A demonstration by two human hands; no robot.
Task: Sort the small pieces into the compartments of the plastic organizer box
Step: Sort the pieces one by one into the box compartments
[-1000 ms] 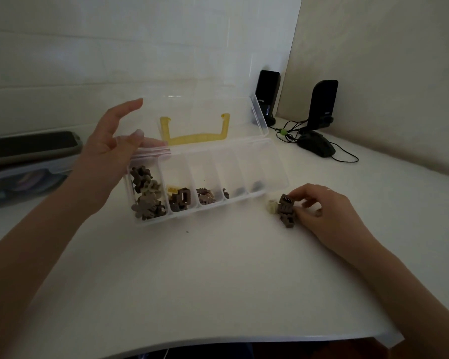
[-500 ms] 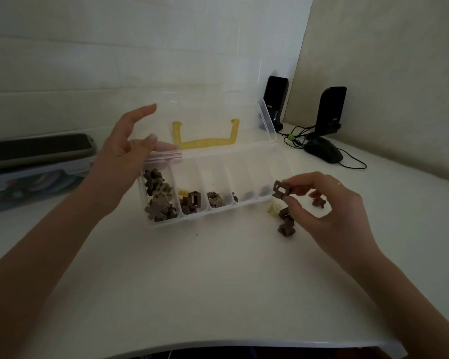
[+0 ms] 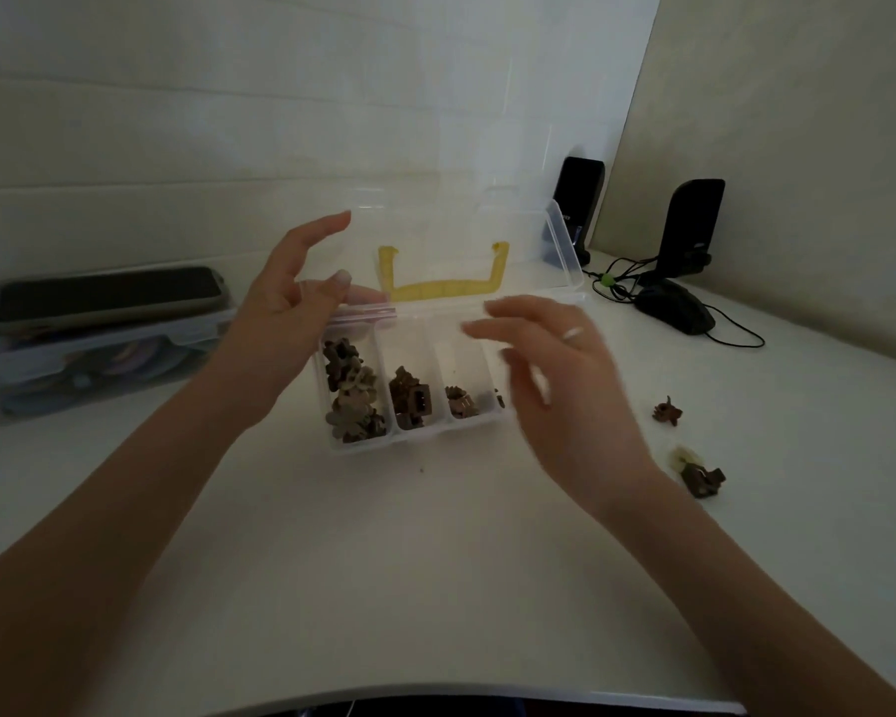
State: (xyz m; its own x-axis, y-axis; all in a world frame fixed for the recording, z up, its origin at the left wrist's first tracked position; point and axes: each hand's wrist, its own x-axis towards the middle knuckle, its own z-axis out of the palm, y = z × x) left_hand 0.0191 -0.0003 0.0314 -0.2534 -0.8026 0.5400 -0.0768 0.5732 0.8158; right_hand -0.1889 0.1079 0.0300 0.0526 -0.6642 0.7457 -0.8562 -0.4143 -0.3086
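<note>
The clear plastic organizer box (image 3: 368,441) stands open mid-table, its lid (image 3: 518,235) raised behind a yellow handle (image 3: 443,290). Brown flower-like pieces (image 3: 352,390) fill the leftmost compartment, brown square pieces (image 3: 411,399) lie in the second, and a few small brown pieces (image 3: 461,402) in the third. My left hand (image 3: 285,323) is at the box's back left corner, thumb on the rim, fingers spread. My right hand (image 3: 554,375) hovers blurred over the right compartments and hides them, fingers stretched out, no piece visible in it. Loose pieces (image 3: 700,477) and another brown piece (image 3: 668,410) lie to the right.
A dark phone (image 3: 110,296) lies on a closed plastic container (image 3: 94,354) at the left. Two black speakers (image 3: 580,209) (image 3: 691,225) and a black mouse (image 3: 676,313) with its cable sit at the back right. The table's front edge curves just below my forearms.
My right hand lifted a brown square piece off the table, carried it left over the box, and now shows straight fingers with no piece visible. The left hand stayed at the box corner.
</note>
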